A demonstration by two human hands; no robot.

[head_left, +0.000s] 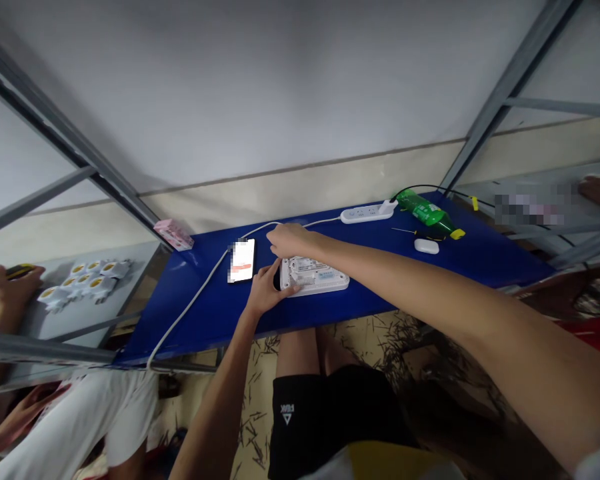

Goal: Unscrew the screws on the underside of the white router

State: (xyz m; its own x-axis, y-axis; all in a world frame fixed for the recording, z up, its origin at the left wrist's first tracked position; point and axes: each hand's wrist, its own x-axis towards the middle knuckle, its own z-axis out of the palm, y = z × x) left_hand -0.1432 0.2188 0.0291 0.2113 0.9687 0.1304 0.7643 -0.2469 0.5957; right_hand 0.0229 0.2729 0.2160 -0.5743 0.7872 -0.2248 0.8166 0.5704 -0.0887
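Note:
A white flat device (316, 274), like a router turned underside up, lies on the blue table (380, 287). My left hand (266, 288) grips its left end, fingers wrapped round the edge. My right hand (289, 240) hovers just behind the device, fingers curled closed near the white cable (200, 287); what it pinches is hidden. A phone (242, 260) with a lit screen lies just left of both hands.
A white power strip (366, 213), a green bottle (427, 213), a thin screwdriver (420, 233) and a small white case (427, 246) sit at the back right. A pink box (173, 234) rests at the back left. Another person's hand (7, 280) works by white parts (87, 277) on the left.

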